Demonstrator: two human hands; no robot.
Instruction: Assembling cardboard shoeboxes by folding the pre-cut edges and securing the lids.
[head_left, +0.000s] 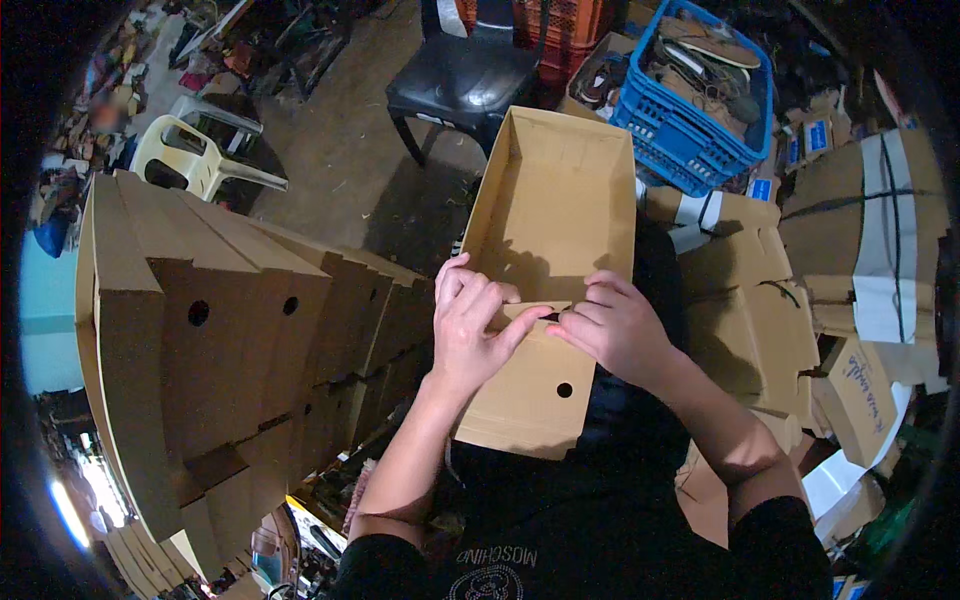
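Your left hand (470, 325) and right hand (612, 325) press 1 end flap of the open cardboard box (555, 200), fingers curled over its rim.

open brown cardboard box (545, 290) centre, stack of flat brown box blanks (230, 330) at left, white-taped brown cartons (870, 230) at right, small blue-white packs (815, 135) upper right

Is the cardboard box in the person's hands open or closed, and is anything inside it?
Open and empty: the cardboard box has no lid, and its bare brown floor shows. Left hand and right hand press its near wall.
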